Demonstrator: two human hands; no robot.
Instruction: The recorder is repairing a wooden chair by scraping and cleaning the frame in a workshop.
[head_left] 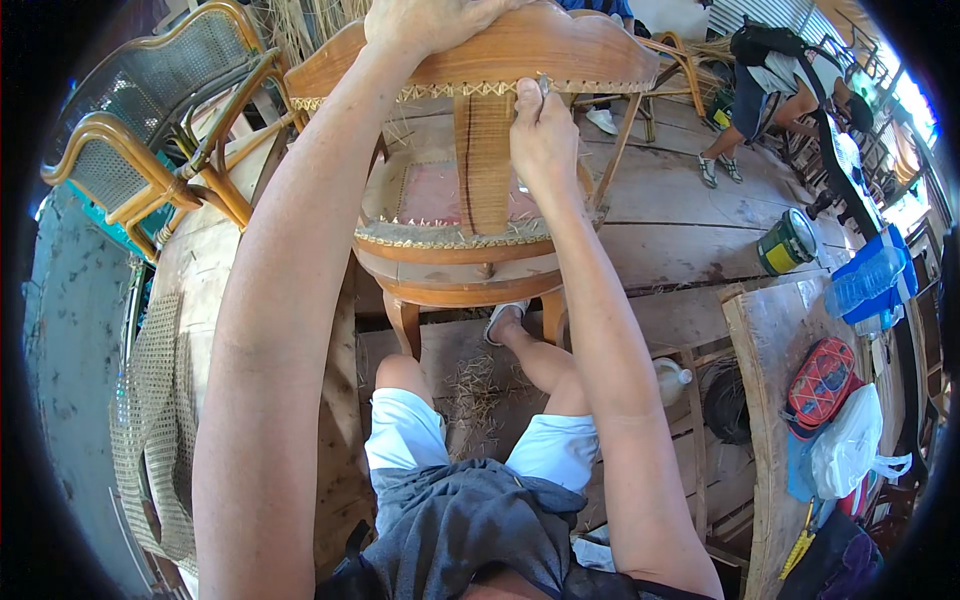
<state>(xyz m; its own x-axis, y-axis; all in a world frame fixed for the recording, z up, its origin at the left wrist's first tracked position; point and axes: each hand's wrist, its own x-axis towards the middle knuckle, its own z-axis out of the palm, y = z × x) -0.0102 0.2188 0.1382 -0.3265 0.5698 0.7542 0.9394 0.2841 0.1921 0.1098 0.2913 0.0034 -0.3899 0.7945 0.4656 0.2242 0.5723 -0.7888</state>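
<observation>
No words or numbers can be read. The green bucket [787, 242] on the plank floor [660, 240] bears a paler, label-like patch, and the red pouch [821, 384] on the worktop [772, 345] pale markings, both too small to make out.

"Where's the light strongest?"
"Upper right: daylight glares nearly white, with blue fringing. The plastic bag [846, 445] shines too."
"Shadows?"
"Beneath the chair [485, 170], the floor [665, 240] is darker."
"And sharpness?"
"Good in the middle, softer near the rim, where straight edges bend and corners go black."
</observation>
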